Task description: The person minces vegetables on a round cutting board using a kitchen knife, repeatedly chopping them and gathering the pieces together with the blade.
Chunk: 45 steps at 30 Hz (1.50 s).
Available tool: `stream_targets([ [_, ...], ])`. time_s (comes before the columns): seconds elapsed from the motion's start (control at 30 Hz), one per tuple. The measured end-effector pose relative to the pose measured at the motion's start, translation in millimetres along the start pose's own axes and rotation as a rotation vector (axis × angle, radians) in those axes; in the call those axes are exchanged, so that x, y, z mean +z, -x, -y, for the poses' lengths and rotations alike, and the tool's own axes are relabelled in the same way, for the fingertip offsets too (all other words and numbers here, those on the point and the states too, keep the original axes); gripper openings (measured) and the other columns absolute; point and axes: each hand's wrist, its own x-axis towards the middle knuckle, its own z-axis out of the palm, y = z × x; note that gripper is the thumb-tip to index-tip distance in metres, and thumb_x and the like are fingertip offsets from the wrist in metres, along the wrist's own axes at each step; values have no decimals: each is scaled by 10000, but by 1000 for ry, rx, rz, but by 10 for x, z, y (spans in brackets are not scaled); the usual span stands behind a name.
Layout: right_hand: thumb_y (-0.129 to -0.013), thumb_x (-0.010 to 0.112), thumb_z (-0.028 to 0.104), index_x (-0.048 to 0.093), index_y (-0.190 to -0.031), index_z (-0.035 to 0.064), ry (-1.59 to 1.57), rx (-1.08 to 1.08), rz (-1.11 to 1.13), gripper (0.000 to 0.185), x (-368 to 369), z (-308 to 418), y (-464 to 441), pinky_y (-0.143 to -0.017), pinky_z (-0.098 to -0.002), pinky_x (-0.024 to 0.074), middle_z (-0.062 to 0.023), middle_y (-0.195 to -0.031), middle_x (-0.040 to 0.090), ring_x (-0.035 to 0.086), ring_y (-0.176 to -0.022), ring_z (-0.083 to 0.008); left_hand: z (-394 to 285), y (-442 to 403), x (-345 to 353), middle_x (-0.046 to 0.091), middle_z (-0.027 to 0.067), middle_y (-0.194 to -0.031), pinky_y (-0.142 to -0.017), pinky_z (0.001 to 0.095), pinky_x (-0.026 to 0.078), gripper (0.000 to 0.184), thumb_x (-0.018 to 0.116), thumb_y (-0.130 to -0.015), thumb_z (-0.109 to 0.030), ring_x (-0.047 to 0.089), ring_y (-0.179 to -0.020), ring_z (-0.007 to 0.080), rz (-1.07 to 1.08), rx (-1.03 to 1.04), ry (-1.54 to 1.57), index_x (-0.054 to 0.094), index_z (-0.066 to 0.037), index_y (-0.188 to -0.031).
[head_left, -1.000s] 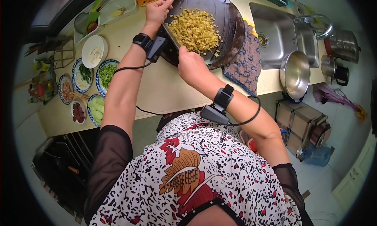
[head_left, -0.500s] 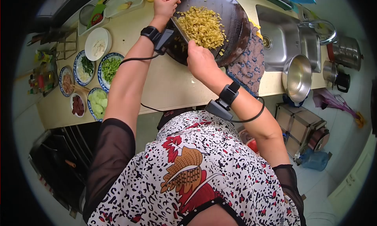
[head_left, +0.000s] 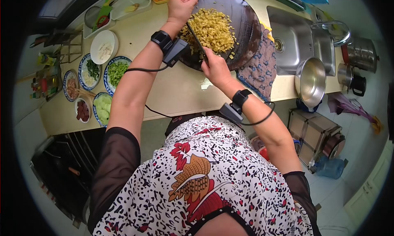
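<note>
My right hand (head_left: 216,68) grips the handle of a kitchen knife (head_left: 196,37), its blade seen nearly edge-on at the left side of a heap of chopped yellow-green vegetable (head_left: 213,29). The heap lies on a round dark chopping board (head_left: 244,35). Above the far end of the blade is my left hand (head_left: 182,8), its fingers curled and pressed together over the board's upper left. Whether anything is between those fingers is hidden.
At left stand a white bowl (head_left: 115,41), a plate of chopped greens (head_left: 107,82), a plate of sliced green vegetable (head_left: 97,113) and a small bowl of dark red pieces (head_left: 77,113). A patterned cloth (head_left: 262,66), sink (head_left: 283,63) and steel basin (head_left: 301,82) are right.
Both hands have shifted a little to the right, and my right hand sits slightly lower. The knife has moved with them, and its blade now looks thinner and more edge-on.
</note>
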Motion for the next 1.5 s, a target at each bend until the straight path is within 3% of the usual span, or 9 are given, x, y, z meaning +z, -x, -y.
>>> stream_targets([
  [0.2, -782, 591, 46, 462, -1231, 9, -42, 19, -4, 469, -53, -80, 57, -692, -472, 504, -239, -813, 621, 619, -755, -409, -180, 70, 137, 477, -92, -539, -453, 187, 258, 308, 676, -892, -236, 360, -497, -7, -30, 103, -298, 624, -17, -682],
  [0.4, -778, 587, 47, 479, -1121, -7, -4, -13, 14, 364, -59, -16, -42, -671, -493, 498, -239, -768, 621, 615, -732, -422, 101, -31, -21, 497, -83, -550, -445, 189, 272, 300, 696, -876, -244, 376, -489, -1, -10, -40, -65, 637, -23, -682],
  [0.53, -767, 575, 27, 473, -1002, -28, 93, 22, 97, 263, -121, 123, -250, -662, -510, 493, -249, -712, 612, 613, -710, -437, 285, -110, -146, 516, -70, -548, -425, 179, 271, 286, 690, -879, -241, 398, -454, 3, -98, -115, -79, 628, -59, -666],
  [0.57, -765, 572, 22, 470, -977, -32, 121, 28, 125, 242, -137, 153, -288, -661, -512, 493, -253, -698, 609, 613, -706, -440, 316, -148, -177, 610, -30, -591, -482, 199, 368, 273, 700, -854, -230, 485, -512, 19, -58, -140, -55, 661, -29, -673],
  [0.67, -771, 565, 21, 474, -1000, -61, 141, 27, 107, 260, -102, 155, -277, -660, -508, 496, -268, -681, 603, 617, -705, -442, 291, -153, -188, 612, -28, -599, -489, 201, 374, 273, 701, -853, -234, 490, -515, 21, -11, -163, -9, 665, -32, -673],
  [0.83, -794, 556, 37, 461, -1109, -103, 93, 8, 134, 358, 89, 176, -88, -659, -493, 503, -264, -687, 606, 623, -696, -426, 132, 147, -364, 490, -73, -545, -446, 181, 252, 284, 679, -890, -209, 376, -478, -2, -58, -241, 139, 604, -28, -683],
  [1.03, -810, 568, 64, 429, -1223, -83, 64, -97, 10, 460, 187, 3, 55, -648, -469, 508, -223, -718, 620, 623, -699, -401, -78, 268, -217, 460, -85, -572, -442, 175, 215, 218, 651, -912, -145, 327, -473, -10, -91, -72, 159, 593, -37, -731],
  [1.27, -783, 567, 28, 472, -972, -37, 70, 72, 123, 221, 120, 212, -240, -618, -501, 494, -235, -674, 604, 615, -665, -429, 193, -20, -273, 476, -67, -517, -401, 189, 233, 255, 674, -896, -225, 362, -413, 11, -43, -195, 183, 628, -42, -724],
  [1.5, -782, 541, 37, 474, -942, -32, 108, 65, 219, 186, -376, 431, -193, -690, -519, 486, -254, -696, 600, 606, -728, -441, -26, 111, -223, 487, -64, -538, -418, 184, 243, 269, 670, -897, -220, 377, -439, 9, -161, -120, 122, 619, -47, -697],
])
